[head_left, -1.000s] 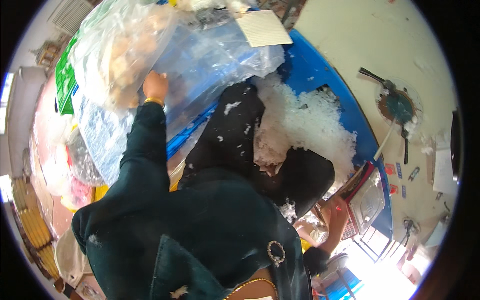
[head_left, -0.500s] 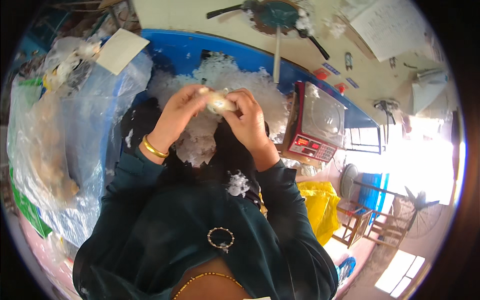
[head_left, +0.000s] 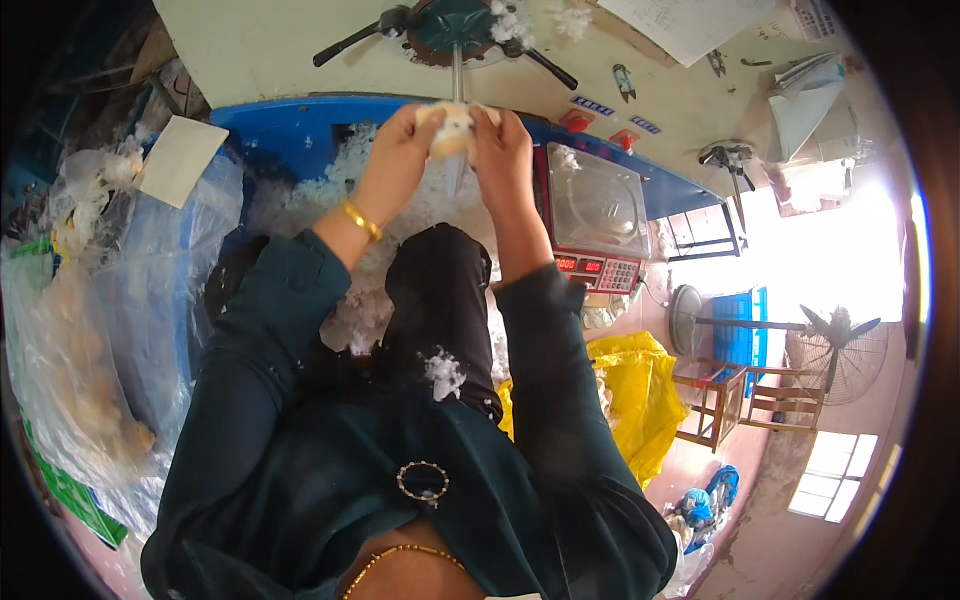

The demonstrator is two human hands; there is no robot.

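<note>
My left hand (head_left: 398,150) and my right hand (head_left: 504,150) pinch a small cream, furry plush piece (head_left: 452,132) from its two sides. Dark spots show on its upper face. It is held at the metal tube (head_left: 458,75) that sticks out from a round, dark green machine plate (head_left: 455,22). A pale, tapered end (head_left: 455,178) shows below the piece, slightly blurred. Whether the tube goes into the piece or passes behind it, I cannot tell. Loose white stuffing (head_left: 350,165) fills the blue-edged space beneath my hands.
Black handles (head_left: 545,70) flank the plate. Right of my hands sits a red weighing scale (head_left: 598,215). Small snips (head_left: 624,82) and red switches (head_left: 577,121) are on the pale machine panel. Clear plastic bags (head_left: 90,350) stand at left, a yellow sack (head_left: 635,400) at right.
Both hands have moved forward, away from my body, carrying the plush piece up to the metal tube. My view has shifted, so the scale and machine plate appear further left.
</note>
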